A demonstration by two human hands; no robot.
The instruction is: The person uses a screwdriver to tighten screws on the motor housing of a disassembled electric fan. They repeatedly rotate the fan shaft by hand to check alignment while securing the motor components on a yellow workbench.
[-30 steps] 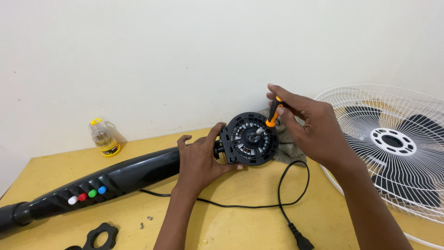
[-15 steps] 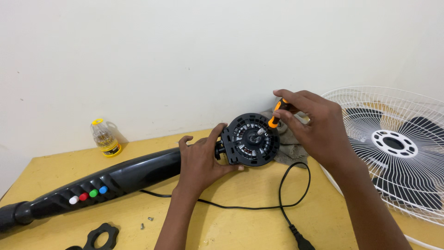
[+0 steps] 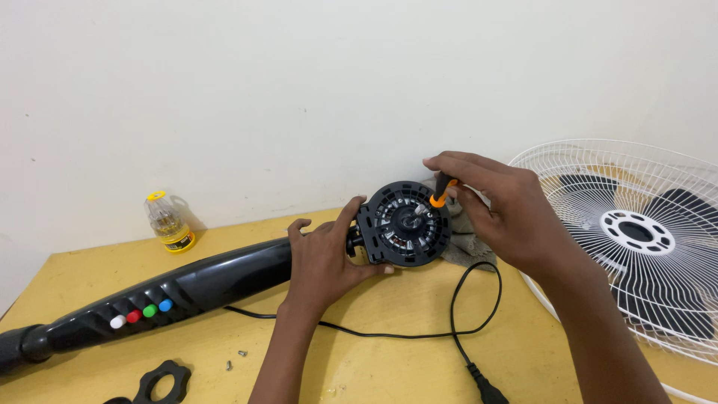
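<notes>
Motor (image 3: 404,223) of the black fan stand (image 3: 161,295) sits mid-frame, bare, steadied by the left hand (image 3: 325,258) closed around its neck. Right hand (image 3: 508,217) grips a screwdriver (image 3: 441,193) at its face; loose screws (image 3: 235,359) lie lower left, grille (image 3: 636,232) set aside right.

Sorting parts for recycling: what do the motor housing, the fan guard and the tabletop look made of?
Motor housing: black moulded plastic, by its matte ribs, probably.
Fan guard: thin white-coated wire, likely metal.
Tabletop: smooth yellow laminate or paint; the core is hidden.
</notes>
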